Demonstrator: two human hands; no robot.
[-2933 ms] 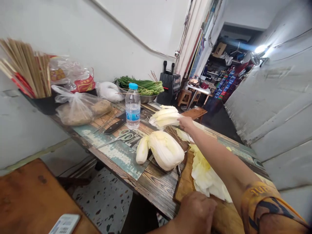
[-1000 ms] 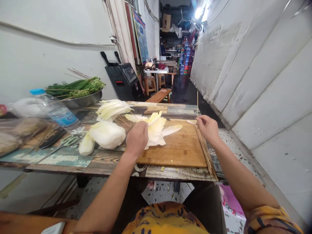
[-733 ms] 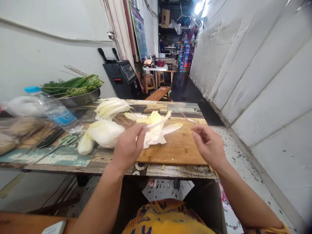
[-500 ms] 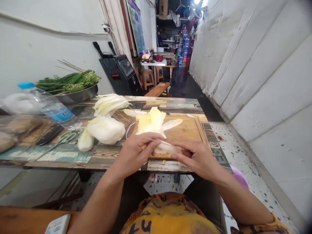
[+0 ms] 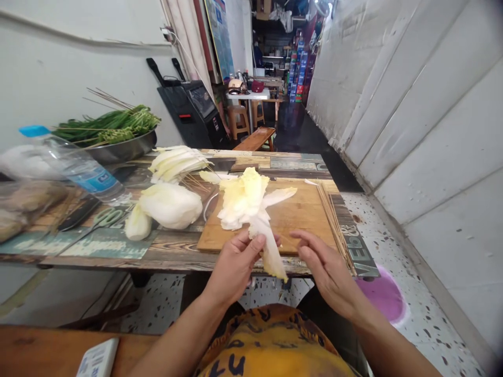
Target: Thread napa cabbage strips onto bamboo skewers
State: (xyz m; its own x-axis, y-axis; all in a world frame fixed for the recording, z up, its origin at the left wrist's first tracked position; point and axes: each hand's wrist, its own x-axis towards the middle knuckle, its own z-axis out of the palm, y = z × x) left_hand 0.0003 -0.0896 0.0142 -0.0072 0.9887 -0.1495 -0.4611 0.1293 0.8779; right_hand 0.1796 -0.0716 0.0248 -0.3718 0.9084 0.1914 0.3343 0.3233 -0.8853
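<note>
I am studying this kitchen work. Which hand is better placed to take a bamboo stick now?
Probably the right hand: it is open and empty, and the bamboo sticks lie just beyond it. The left hand is pinching a cabbage leaf.

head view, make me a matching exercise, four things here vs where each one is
1 cabbage leaf
2 bamboo skewers
3 scissors
4 green chives

a in the metal bowl
b pinched in the left hand
c along the cutting board's right edge
d on the table, left of the cabbage heads

Pairs: 1-b, 2-c, 3-d, 4-a
</note>
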